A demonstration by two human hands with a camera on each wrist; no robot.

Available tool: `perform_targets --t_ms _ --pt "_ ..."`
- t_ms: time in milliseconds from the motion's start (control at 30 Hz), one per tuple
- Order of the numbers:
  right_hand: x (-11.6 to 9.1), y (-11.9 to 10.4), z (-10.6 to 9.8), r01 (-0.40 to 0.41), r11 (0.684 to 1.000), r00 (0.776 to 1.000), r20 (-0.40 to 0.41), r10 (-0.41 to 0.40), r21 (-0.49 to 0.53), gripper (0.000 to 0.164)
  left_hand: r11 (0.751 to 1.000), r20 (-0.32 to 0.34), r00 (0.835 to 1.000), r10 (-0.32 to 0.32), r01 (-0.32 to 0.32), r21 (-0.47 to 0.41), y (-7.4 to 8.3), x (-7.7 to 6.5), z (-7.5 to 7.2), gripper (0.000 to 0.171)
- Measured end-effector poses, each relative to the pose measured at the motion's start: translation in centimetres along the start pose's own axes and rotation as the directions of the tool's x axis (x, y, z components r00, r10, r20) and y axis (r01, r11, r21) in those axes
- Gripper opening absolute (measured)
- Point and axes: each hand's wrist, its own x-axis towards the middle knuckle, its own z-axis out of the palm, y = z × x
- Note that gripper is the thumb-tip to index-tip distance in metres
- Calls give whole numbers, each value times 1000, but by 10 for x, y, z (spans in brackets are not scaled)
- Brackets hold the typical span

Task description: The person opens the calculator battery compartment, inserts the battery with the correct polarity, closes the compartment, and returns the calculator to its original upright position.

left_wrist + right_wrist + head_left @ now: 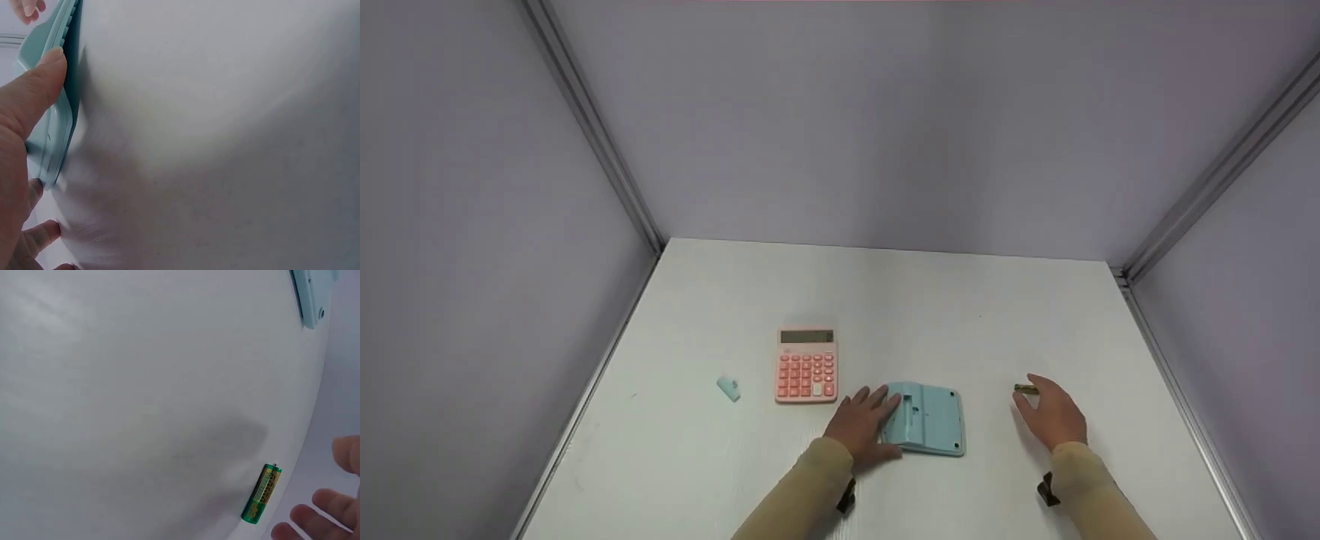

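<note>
A light blue calculator point(941, 420) lies face down, its back showing a battery slot. My left hand point(864, 427) rests at its left end with fingers spread. In the left wrist view, the thumb point(42, 84) touches the edge of the calculator point(53, 129), while other fingertips reach the table. My right hand point(1054, 416) hovers near a green and gold battery point(1025, 389). Seen from the right wrist, the battery point(261, 494) lies on the table, apart from the loosely spread fingers point(318, 523).
A pink calculator point(806, 365) lies face up left of the blue one. Further left is a small light blue cover piece point(728, 388). The white table point(697, 472) is bounded by grey panels point(840, 127) at the back and both sides.
</note>
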Motion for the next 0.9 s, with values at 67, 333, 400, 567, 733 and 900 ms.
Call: perform_targets --t_ms 67,333,400,567,733,900 --pt "1 3 -1 -28 1000 1000 4 28 -14 54 1000 3 1000 -1 1 16 0 0 -1 95" --pt "3 13 1 -30 996 999 10 31 -81 48 999 5 1000 -8 8 50 1 0 -2 95" --pt "3 16 4 -11 995 1000 5 12 -102 46 999 8 1000 -13 13 46 1 0 -2 96" --pt "6 20 10 32 988 999 -11 -34 -153 40 999 9 1000 -14 14 35 0 1 -2 96" --pt "11 21 12 74 976 994 -67 -89 -205 31 1000 7 1000 -4 3 28 -1 3 -2 96" --pt "13 22 11 67 979 995 -61 -80 -195 26 1000 11 1000 4 -4 18 -1 2 -2 96"
